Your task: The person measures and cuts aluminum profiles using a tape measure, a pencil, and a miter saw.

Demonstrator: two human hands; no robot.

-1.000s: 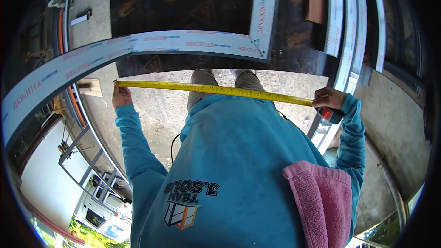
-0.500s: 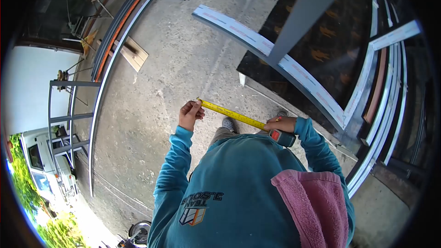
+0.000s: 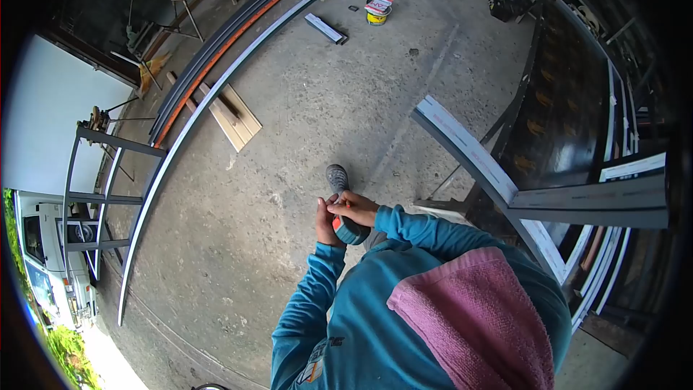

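My hands meet in front of my body at the tape measure (image 3: 350, 230), which has a dark case with a red patch. My right hand (image 3: 359, 209) closes on it from above, and the tip of a thin red-orange stick (image 3: 348, 204) shows at its fingers. My left hand (image 3: 329, 225) is closed against the case's left side, its fingertips close to the right hand. No long stretch of yellow blade shows. The fingers partly hide the front of the case.
To the right, a grey frame with white film (image 3: 473, 148) stands by a dark sheet (image 3: 559, 97). Long profiles (image 3: 216, 94) curve along the left, near wooden boards (image 3: 238, 126). A yellow bucket (image 3: 377, 19) and a short profile piece (image 3: 325, 29) are ahead on the concrete floor (image 3: 289, 115).
The stretched yellow blade has gone back into the case, and my hands have come together. The view has turned and shifted left, with one shoe ahead of my hands.
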